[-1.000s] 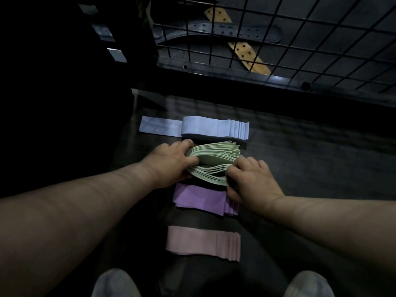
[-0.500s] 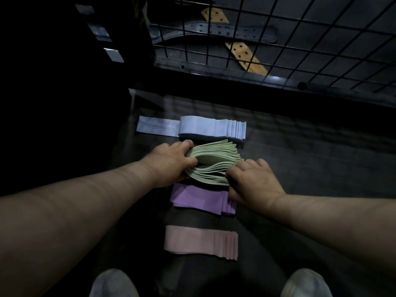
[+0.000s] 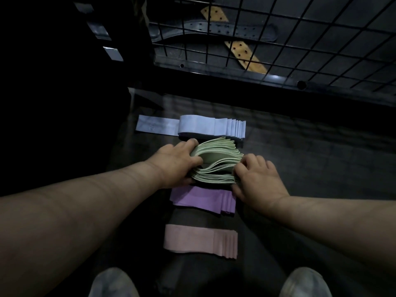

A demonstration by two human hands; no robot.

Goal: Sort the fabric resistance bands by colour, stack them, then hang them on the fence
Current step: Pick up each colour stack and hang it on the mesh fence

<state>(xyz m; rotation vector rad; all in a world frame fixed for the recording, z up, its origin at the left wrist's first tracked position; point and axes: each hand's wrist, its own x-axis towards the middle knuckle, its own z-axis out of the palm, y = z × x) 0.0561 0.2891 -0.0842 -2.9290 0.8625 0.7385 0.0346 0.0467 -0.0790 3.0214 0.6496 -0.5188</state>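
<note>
Operator: Well, on my feed both hands grip the green bands (image 3: 216, 161). The left hand (image 3: 173, 162) curls round the stack's left end, and the right hand (image 3: 257, 179) pinches its fanned right end.

Desk: Where is that stack?

Operator: I see it low over the dark floor (image 3: 300, 157), second in a row of four piles. The pale blue bands (image 3: 212, 127) lie just beyond it, towards the floor's far edge under the wire fence (image 3: 278, 28). The purple bands (image 3: 201, 198) lie just beside it on the near side. The pink bands (image 3: 199, 241) lie nearest the shoes (image 3: 113, 284).

Desk: Behind the fence?

Operator: A dark perforated belt (image 3: 214, 32) crossing a tan one (image 3: 244, 54).
</note>
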